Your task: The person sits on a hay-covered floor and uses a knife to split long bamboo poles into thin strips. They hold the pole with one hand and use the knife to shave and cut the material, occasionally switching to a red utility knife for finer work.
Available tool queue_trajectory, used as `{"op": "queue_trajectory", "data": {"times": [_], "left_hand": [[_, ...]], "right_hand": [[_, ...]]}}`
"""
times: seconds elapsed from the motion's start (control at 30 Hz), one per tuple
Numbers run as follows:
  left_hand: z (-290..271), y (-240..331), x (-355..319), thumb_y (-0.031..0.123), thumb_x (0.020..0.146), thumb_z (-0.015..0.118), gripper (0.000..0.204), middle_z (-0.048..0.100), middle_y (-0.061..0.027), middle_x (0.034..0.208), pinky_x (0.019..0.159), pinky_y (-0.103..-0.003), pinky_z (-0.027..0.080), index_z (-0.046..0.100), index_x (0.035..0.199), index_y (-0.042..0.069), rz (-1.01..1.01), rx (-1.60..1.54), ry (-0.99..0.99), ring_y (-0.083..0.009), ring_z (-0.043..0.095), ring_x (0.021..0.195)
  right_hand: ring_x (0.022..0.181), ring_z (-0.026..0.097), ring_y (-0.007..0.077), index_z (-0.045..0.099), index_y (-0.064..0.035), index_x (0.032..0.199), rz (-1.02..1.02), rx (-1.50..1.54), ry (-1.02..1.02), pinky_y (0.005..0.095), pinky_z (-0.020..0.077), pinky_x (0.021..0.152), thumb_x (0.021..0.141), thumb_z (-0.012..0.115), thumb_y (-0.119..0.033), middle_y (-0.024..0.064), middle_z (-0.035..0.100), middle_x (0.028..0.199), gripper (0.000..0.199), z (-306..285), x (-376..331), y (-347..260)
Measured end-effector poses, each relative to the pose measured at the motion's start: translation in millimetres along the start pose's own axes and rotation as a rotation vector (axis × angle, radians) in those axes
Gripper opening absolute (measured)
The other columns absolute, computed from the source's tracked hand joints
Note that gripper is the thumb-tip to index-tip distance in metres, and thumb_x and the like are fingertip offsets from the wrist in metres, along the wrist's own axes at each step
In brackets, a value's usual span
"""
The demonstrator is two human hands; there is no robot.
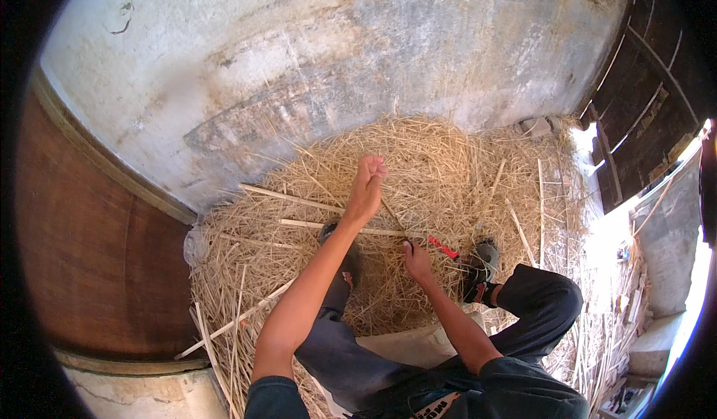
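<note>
And the right hand (pixel 420 265) is closed round a dark handle (pixel 408 241) above the straw (pixel 418 150), left hand (pixel 366 189) raised, fingers curled, contents unclear! Long pale strips (pixel 287 196) lie loose, so seemingly plenty left

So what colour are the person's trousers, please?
The trousers are dark charcoal grey, clearest in the head view.

Stained wall (pixel 418 53) at back, brn panel (pixel 97 247) far L, dk slatted panel (pixel 653 83) upper R.
</note>
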State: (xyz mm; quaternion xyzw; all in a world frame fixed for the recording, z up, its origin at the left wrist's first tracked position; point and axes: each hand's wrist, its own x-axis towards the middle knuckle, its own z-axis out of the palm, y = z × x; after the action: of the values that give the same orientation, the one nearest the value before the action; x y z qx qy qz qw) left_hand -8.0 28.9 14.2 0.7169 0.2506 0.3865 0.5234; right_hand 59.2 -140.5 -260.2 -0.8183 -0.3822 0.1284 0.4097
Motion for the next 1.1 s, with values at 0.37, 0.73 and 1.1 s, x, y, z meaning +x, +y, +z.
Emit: {"op": "queue_trajectory", "data": {"times": [0.37,0.73,1.1], "left_hand": [[-23.6,-25.5,7.3,0.015,0.091,0.044,0.016,0.039,0.0026,0.074,0.068,-0.028,0.03,0.057,0.095,0.006,-0.152,-0.47,-0.247,-0.0093,0.032,0.068],[-3.2,-14.5,10.0,0.016,0.1,0.046,0.013,0.044,0.0015,0.086,0.084,-0.028,0.034,0.053,0.094,0.007,-0.138,-0.48,-0.318,-0.0127,0.042,0.084],[1.9,-13.0,4.4,0.017,0.095,0.044,0.011,0.034,0.0021,0.071,0.068,-0.029,0.032,0.051,0.098,0.008,-0.18,-0.4,-0.412,-0.0099,0.033,0.066]], "right_hand": [[0.051,0.043,0.0104,0.06,-0.0075,0.094,0.491,0.898,-0.269,0.0279,0.0355,0.047,0.107,0.044,-0.043,-0.0013,0.047,0.064,0.041,-20.5,2.5,-34.5],[0.057,0.047,0.015,0.055,-0.0055,0.093,0.23,1.058,0.263,0.033,0.0391,0.052,0.109,0.039,-0.039,0.0015,0.048,0.07,0.04,-106.3,29.1,-148.5],[0.091,0.061,0.0418,0.061,-0.0013,0.118,0.419,0.248,-0.389,0.0493,0.0443,0.083,0.105,0.036,-0.051,0.0218,0.065,0.103,0.057,-9.0,-63.6,22.4]]}}
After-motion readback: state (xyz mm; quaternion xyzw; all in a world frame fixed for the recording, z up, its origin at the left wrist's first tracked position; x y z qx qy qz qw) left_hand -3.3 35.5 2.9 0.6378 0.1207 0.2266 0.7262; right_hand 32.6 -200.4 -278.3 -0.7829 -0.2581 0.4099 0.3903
